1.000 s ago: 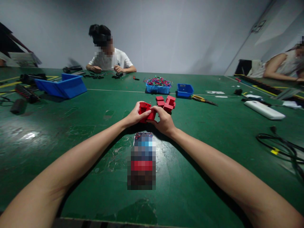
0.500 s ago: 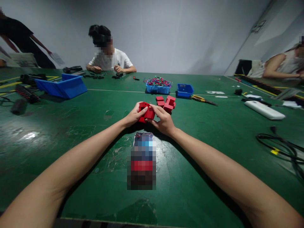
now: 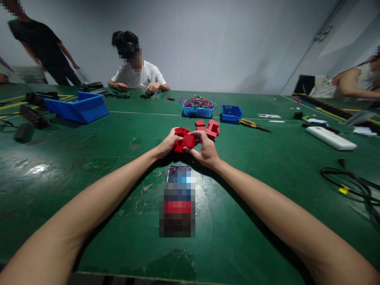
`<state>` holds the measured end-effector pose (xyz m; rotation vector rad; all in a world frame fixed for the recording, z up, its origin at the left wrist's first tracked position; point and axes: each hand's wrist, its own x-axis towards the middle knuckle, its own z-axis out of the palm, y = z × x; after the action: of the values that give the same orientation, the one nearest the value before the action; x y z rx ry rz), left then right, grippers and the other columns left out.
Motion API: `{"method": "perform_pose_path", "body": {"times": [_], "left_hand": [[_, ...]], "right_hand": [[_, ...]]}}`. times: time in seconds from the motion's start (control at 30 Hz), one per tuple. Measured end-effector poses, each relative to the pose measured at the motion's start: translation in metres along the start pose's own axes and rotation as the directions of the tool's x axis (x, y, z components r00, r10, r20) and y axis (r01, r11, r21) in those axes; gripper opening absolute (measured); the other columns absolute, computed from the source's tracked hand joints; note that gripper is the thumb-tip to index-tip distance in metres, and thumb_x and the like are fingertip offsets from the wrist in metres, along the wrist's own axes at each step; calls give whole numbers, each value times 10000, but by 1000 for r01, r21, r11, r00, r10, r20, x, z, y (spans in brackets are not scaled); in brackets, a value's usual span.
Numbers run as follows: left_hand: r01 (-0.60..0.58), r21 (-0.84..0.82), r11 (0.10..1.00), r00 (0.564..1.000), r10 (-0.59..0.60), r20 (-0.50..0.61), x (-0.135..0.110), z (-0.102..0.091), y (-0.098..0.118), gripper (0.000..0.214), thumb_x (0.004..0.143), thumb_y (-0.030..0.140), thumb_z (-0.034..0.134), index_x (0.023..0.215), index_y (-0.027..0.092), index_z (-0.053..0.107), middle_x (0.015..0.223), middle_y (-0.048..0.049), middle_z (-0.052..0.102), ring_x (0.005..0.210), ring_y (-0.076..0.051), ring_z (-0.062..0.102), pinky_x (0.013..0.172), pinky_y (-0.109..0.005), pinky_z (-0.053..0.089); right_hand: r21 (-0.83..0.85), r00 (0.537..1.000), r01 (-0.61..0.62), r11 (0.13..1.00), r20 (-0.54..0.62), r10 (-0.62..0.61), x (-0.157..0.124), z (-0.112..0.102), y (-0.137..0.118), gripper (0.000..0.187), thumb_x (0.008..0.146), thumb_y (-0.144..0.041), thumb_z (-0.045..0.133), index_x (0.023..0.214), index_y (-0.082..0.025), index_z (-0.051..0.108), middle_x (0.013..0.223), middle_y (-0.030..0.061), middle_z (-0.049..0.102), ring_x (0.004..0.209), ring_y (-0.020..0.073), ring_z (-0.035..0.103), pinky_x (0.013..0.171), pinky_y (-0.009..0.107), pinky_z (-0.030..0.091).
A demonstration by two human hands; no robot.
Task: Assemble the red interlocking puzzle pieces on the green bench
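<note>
Since half a second ago, the block (image 3: 188, 141) has slid slightly rightward, uncovering more of the bracket (image 3: 178, 149), and a walker (image 3: 44, 47) at far left has come further in. The left hand (image 3: 167, 145) grips the red bracket by its left side; its visible length runs away from the person, its gap facing right. The right hand (image 3: 206, 149) pinches the red block between thumb and fingers, a flat face toward the person; its long axis cannot be told. Both are above the table (image 3: 243, 166), beyond the phone (image 3: 179, 169), near more red parts (image 3: 212, 128).
</note>
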<state>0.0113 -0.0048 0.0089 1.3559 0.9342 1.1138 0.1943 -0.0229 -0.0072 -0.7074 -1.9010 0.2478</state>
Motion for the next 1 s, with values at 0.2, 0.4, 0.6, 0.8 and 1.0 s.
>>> {"method": "perform_pose_path", "body": {"times": [0.2,0.4,0.6,0.8,1.0], "left_hand": [[-76,133,988,996,69,55,-1,-3,-1,568,666,282,576,1201,204,403,1225,-63,575,1103,-232,563,984,-404,461],[-31,29,999,999,30,37,3,-4,-5,550,719,373,569,1206,196,386,1243,-89,568,1107,-266,587,975,-479,472],[-76,120,990,989,59,137,-5,-4,3,672,733,430,719,1247,194,355,1290,-126,561,1188,-287,573,1007,-457,465],[-55,100,993,982,35,187,-10,-6,8,651,767,426,730,1247,195,356,1292,-144,558,1163,-283,603,980,-438,495],[-56,116,992,981,33,194,-10,-6,9,617,794,429,703,1254,208,356,1313,-142,550,1180,-286,601,966,-421,514]], "right_hand": [[-57,996,90,994,-6,-91,-2,1,2,430,852,-414,685,1172,-192,502,1081,114,655,868,204,658,711,336,568],[-62,995,101,993,8,-100,-1,1,1,411,857,-383,683,1168,-187,499,1098,130,649,904,221,659,727,349,569],[-62,996,85,995,-2,-85,-2,1,4,424,850,-395,691,1163,-186,497,1097,137,651,940,243,665,768,380,575],[-115,992,125,986,-6,-126,-4,2,6,427,867,-382,679,1196,-191,484,1131,146,650,1015,257,665,847,405,575],[-145,988,155,977,1,-156,-4,2,8,454,873,-383,671,1236,-198,469,1157,152,645,1056,270,659,892,432,569]]}}
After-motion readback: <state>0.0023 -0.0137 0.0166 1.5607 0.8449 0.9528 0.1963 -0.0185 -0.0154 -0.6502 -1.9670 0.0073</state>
